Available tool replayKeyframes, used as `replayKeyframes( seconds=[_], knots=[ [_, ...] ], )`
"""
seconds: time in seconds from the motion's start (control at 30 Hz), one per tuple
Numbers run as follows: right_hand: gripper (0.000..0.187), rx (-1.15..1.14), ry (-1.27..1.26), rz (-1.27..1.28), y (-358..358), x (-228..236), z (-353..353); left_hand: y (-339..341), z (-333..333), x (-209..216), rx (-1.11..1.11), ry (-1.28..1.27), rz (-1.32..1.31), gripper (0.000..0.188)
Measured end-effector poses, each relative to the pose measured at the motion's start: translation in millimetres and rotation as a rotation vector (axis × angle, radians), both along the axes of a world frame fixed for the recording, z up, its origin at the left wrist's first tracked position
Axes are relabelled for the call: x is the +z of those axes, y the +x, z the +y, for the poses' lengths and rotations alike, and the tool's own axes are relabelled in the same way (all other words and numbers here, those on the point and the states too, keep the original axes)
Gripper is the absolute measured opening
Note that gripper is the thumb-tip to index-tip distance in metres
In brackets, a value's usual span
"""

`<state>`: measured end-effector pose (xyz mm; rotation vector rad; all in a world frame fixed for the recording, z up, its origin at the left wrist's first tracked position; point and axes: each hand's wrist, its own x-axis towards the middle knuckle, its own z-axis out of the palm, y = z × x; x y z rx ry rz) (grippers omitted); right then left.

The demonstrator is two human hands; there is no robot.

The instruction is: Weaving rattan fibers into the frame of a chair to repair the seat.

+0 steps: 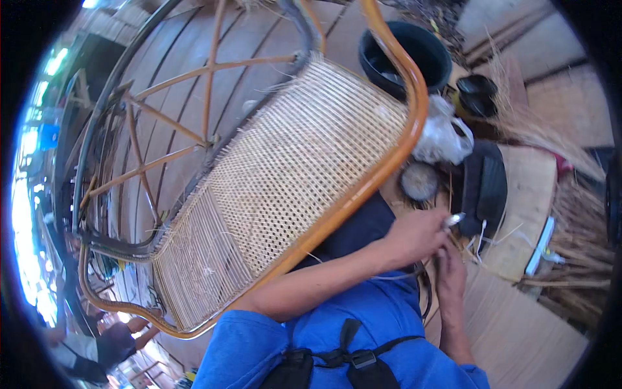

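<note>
A rattan chair frame (418,123) with a woven cane panel (291,155) leans across my lap. Most of the panel is a tight lattice; its lower left part shows only parallel strands. To the right of the frame, my left hand (421,233) is closed, and a small shiny metal piece (455,219) sticks out beside its fingers. My right hand (450,269) is held just below it, its fingers bent together and nearly touching the left. What the right fingers hold is hidden. A thin pale strand (395,277) runs across my blue shirt near the hands.
At the upper right stand a dark bucket (389,61), a white plastic bag (444,133) and a round grey object (420,181). Loose cane fibres (570,155) lie along the right side. Another person (110,343) is at the lower left.
</note>
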<state>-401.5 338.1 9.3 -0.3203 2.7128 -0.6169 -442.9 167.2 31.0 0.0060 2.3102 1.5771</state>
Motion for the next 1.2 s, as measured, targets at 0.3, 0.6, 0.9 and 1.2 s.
replayKeyframes(
  seconds=[0.3,0.6,0.9,1.2],
  knots=[
    [0.032,-0.584,-1.363,-0.791,-95,67,-121,-49,-100,35,0.220,0.191,0.242,0.021],
    [0.020,-0.170,-0.383,-0.328,-203,5,-198,-128,-221,-16,0.217,-0.441,0.025,0.035],
    [0.028,-0.061,0.020,0.012,-263,-36,-261,-220,-274,-67,-0.207,-0.778,0.213,0.023],
    [0.025,0.022,0.137,0.000,-276,-46,-270,-238,-265,-47,-0.371,-0.898,0.276,0.019]
  ],
)
